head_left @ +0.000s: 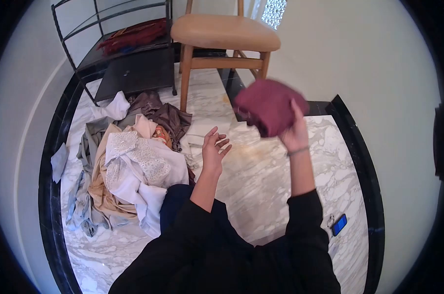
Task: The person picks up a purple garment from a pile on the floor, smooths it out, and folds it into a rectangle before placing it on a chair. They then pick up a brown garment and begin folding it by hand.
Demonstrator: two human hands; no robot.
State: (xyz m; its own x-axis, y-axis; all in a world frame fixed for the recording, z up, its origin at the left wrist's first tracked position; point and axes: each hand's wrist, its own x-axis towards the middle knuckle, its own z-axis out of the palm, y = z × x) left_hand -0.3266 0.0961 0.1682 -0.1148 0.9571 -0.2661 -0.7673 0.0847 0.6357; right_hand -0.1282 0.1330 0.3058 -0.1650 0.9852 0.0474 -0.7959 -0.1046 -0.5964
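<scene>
A folded maroon cloth (271,105) is held up in front of me, slightly blurred. My right hand (296,132) grips its lower right side, with the thumb lying over the fabric. Empty and with fingers apart, my left hand (214,151) hovers over the floor to the left of the cloth. Left of that hand spreads a heap of loose clothes, among them a white garment with lace (138,159), a tan garment (102,191) and a dark brown garment (170,120).
A wooden chair with a tan seat (227,33) stands ahead. Beside it is a black metal rack (133,76) with dark red folded fabric (133,36) on a shelf. A phone (339,225) lies on the marble floor (251,181) at right, near the wall.
</scene>
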